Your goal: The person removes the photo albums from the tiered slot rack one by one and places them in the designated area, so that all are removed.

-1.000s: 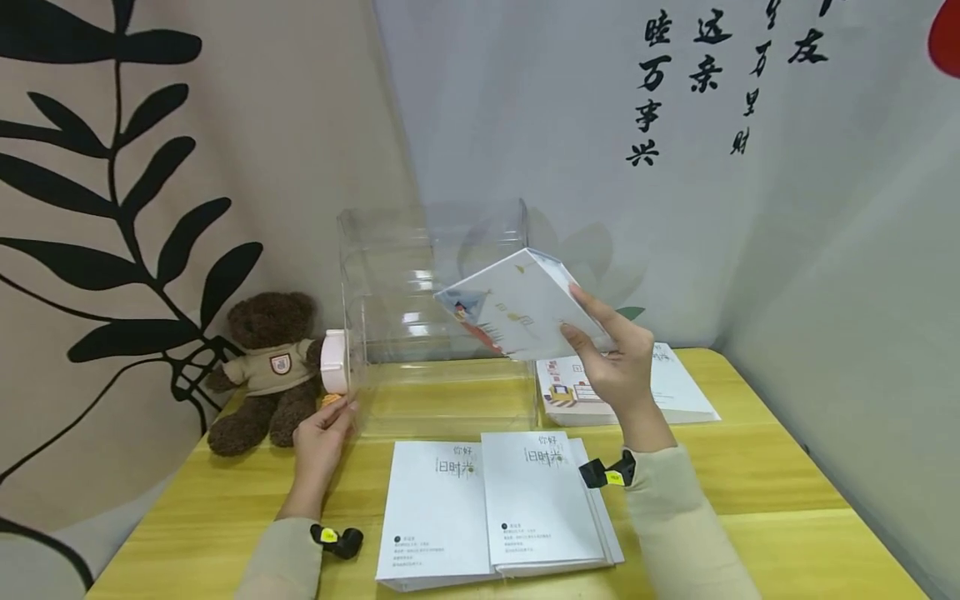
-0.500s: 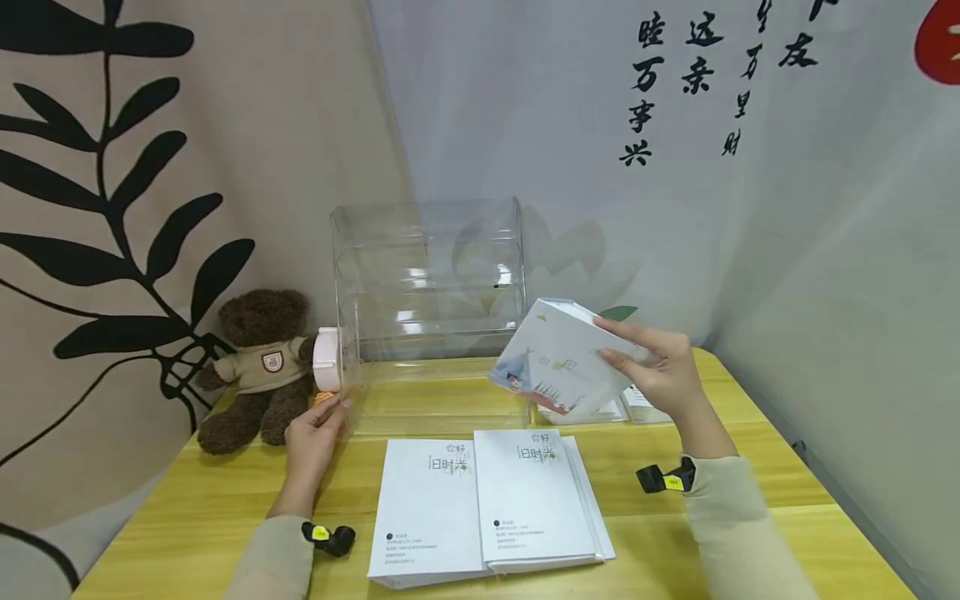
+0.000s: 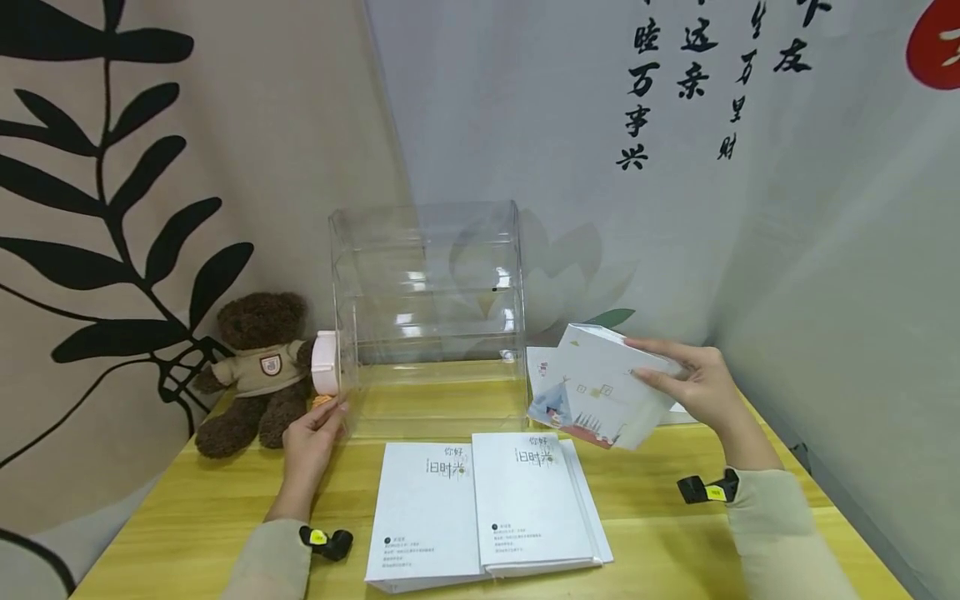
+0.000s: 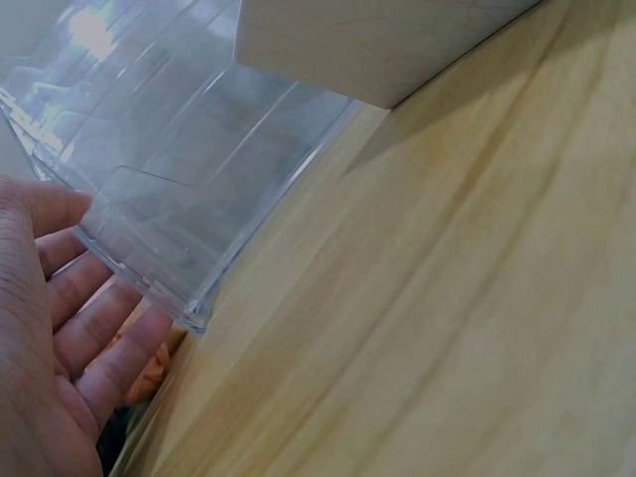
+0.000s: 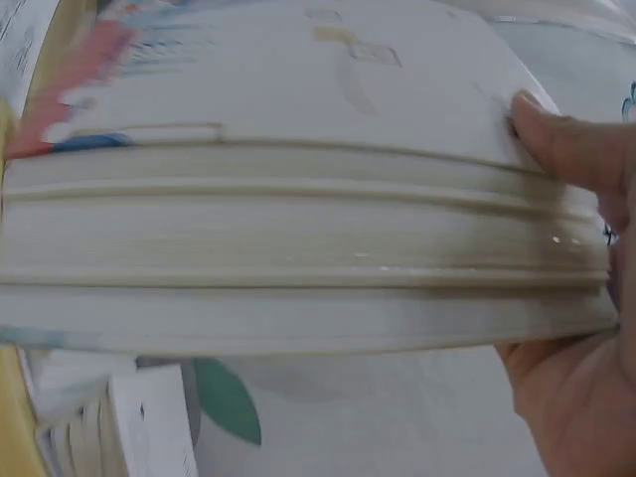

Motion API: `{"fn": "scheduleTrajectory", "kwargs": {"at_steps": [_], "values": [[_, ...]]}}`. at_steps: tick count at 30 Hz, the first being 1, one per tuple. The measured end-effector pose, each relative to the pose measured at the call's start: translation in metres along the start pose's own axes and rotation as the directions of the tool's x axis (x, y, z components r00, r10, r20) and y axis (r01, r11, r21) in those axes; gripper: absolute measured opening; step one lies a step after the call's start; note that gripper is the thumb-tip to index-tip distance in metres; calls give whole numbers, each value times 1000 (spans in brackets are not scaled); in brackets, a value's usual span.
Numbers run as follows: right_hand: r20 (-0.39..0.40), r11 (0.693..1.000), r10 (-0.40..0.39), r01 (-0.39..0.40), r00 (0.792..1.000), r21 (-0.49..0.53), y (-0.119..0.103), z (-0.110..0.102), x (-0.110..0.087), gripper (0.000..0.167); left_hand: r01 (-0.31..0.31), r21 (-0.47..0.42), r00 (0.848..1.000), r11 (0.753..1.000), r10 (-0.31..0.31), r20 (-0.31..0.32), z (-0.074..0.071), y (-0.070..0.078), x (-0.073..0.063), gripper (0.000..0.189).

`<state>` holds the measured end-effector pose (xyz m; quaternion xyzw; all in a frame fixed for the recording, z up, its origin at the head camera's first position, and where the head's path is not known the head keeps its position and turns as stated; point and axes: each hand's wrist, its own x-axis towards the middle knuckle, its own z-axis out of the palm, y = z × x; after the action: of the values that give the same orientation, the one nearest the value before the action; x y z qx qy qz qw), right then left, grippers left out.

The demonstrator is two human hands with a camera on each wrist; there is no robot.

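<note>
In the head view my right hand (image 3: 701, 387) holds a thick white book (image 3: 592, 387) with a small coloured picture on its cover, tilted above the table's right side. The right wrist view shows the thumb on the book's cover (image 5: 298, 79) and the other fingers beneath; its layered edge faces the camera. A clear plastic rack (image 3: 427, 308) stands at the back. My left hand (image 3: 311, 437) pinches the front edge of its left wall, thumb and fingers on opposite sides in the left wrist view. Two piles of white books, a left one (image 3: 423, 517) and a right one (image 3: 532, 500), lie in front.
More white books (image 3: 542, 358) lie behind the held one, partly hidden. A brown teddy bear (image 3: 262, 375) sits left of the rack, by a pale pink object (image 3: 325, 362). The wooden table (image 3: 675, 542) meets a wall behind and on the right.
My right hand has carried the book right and down, from in front of the rack to near the books at the back right. The left hand stays at the rack's edge.
</note>
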<state>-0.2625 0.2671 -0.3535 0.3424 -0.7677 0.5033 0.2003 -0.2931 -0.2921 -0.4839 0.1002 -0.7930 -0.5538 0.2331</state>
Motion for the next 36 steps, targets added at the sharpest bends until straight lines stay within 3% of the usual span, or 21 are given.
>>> {"fn": "scheduleTrajectory", "kwargs": {"at_steps": [2, 5, 9, 16, 23, 27, 30, 33, 36], "values": [[34, 995, 102, -102, 994, 3, 2, -6, -6, 38, 5, -6, 1000, 1000, -5, 2, 0, 0, 0, 35], [88, 967, 254, -256, 963, 3, 8, -13, -14, 36, 12, -21, 1000, 1000, -11, 5, 0, 0, 0, 36], [162, 928, 355, -368, 921, 62, 23, -22, -23, 37, 10, -32, 1000, 999, -10, 5, 1, 0, 0, 34], [338, 857, 359, -450, 870, 249, 56, -34, -42, 35, 19, -31, 1000, 999, -18, 13, 0, -1, -1, 37], [472, 773, 370, -547, 800, 322, 77, -32, -53, 36, 16, -10, 1000, 1000, -16, 18, 0, 1, -1, 39], [526, 718, 401, -614, 750, 327, 86, -28, -57, 33, 15, -22, 1000, 1000, -14, 14, 0, 2, -1, 37], [573, 674, 426, -668, 700, 315, 93, -25, -60, 32, 15, -27, 1000, 1000, -14, 14, -1, 2, 0, 38], [606, 674, 431, -685, 668, 276, 99, -21, -62, 33, 26, -26, 1000, 999, -25, 16, -1, 2, -1, 38], [611, 727, 428, -655, 666, 205, 103, -17, -64, 33, 23, -31, 999, 999, -22, 23, -1, 1, -1, 39]]}}
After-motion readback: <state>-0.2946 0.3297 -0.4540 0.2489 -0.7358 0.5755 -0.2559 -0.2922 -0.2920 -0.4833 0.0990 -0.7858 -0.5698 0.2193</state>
